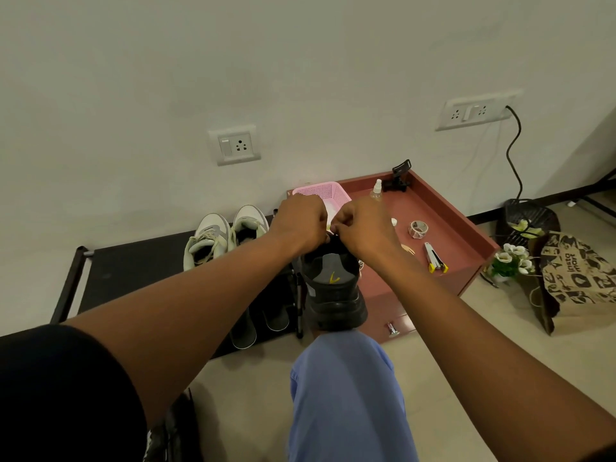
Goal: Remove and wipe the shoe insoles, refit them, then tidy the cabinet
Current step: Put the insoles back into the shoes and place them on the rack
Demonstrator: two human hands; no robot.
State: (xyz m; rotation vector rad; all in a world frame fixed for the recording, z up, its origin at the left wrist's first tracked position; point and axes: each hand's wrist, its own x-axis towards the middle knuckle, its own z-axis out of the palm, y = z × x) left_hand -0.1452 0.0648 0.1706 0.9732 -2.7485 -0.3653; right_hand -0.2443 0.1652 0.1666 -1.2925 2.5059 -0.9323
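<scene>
Black shoe (334, 288) stands heel-down on the person's raised knee (346, 371), which is clad in blue cloth, its thick sole facing the camera and a grey heel patch with a small yellow mark showing. Both hands meet at its upper end: the left hand (301, 223) and the right hand (363, 230) have their fingers curled tight and pinching something at the shoe's top, though what exactly they grip is hidden behind the knuckles.

Pale tiled floor (466, 328) runs up to a plain white wall with two socket plates. Against the wall a low black shoe rack (133, 271) carries a pair of white sneakers (221, 235). Just right of it sits a reddish-brown cabinet (446, 228), whose rimmed top holds a pink basket (325, 191), a clear spray bottle (376, 190), a tape roll (418, 229) and a stapler (435, 260). Further right, on the floor, stand white flowers (511, 261) and a printed paper bag (580, 278).
</scene>
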